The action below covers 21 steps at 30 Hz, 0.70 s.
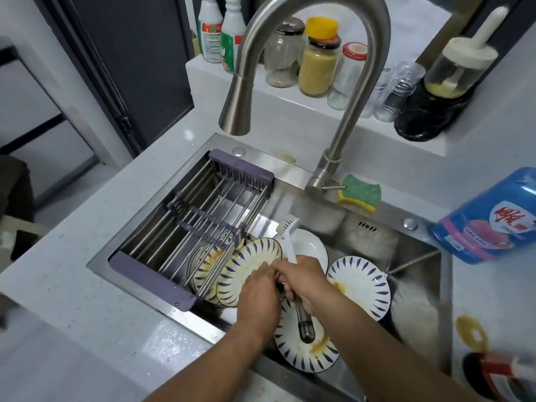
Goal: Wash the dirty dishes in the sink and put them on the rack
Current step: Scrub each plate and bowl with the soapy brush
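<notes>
Glazed ceramic, white with dark blue leaf strokes and smeared yellow-brown, is what the dirty plates (359,282) are made of; they lie in the sink (406,248), two overlapping at the left partly under the rack (203,204), one at the right leaning on the wall, one nearest the person, and a plain white dish (309,245) further back. I judge them stiff, fairly heavy and breakable, and greasy enough to slip once wet; best taken at the rim, thumb on the face and fingers beneath.

The rack spans the left of the sink and carries nothing. The two hands meet over the middle of the sink; the right hand (301,282) is curled tight round the handle of a white brush (287,230), whose bristles point up and away; a steel handle (304,323) sticks out below that fist towards the near plate, and whether the same grip holds it I cannot tell. The left hand (258,297) lies against the right, fingers bent inward; what it grasps, if anything, is hidden. The faucet (235,117) shows no stream.
</notes>
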Available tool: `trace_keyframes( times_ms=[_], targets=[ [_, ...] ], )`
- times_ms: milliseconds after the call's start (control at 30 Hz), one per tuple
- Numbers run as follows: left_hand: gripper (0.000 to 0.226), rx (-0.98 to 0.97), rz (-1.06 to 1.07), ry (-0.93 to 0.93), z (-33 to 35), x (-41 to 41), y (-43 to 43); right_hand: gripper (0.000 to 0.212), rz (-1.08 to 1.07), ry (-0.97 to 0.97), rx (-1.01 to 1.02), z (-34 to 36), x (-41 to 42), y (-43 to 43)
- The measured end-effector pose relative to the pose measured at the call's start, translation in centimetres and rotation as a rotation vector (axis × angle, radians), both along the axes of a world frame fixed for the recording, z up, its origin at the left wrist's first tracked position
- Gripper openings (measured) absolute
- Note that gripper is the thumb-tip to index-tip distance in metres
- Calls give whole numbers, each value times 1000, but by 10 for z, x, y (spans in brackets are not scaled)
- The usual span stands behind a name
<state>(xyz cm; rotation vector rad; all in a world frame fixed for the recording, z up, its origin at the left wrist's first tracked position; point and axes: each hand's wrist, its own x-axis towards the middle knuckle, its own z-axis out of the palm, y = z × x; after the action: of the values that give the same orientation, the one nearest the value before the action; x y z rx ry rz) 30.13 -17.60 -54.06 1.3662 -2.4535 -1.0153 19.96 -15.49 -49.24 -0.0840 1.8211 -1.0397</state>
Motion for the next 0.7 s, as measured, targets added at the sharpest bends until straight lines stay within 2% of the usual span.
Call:
trace_keyframes(
  times_ms=[67,200,300,367,433,567,700],
  targets=[
    [18,-4,20,-22,-5,-2,-2,11,22,-8,-1,-2,0,-1],
    [22,-14,53,-66,-17,-8,-7,17,100,-18,-7,-5,-4,-3],
    [43,18,96,-129,-34,-10,-11,17,179,9,13,-6,-5,-4],
    [47,28,108,-174,-42,-12,-10,25,209,52,47,-9,-7,-3],
    [52,67,104,-212,-40,-13,-10,32,214,74,75,-7,-8,0],
    [80,118,79,-321,-29,-15,-13,35,202,55,54,1,-13,12],
    [83,95,96,-378,-33,-6,-21,32,163,19,33,2,-17,25]
  ],
)
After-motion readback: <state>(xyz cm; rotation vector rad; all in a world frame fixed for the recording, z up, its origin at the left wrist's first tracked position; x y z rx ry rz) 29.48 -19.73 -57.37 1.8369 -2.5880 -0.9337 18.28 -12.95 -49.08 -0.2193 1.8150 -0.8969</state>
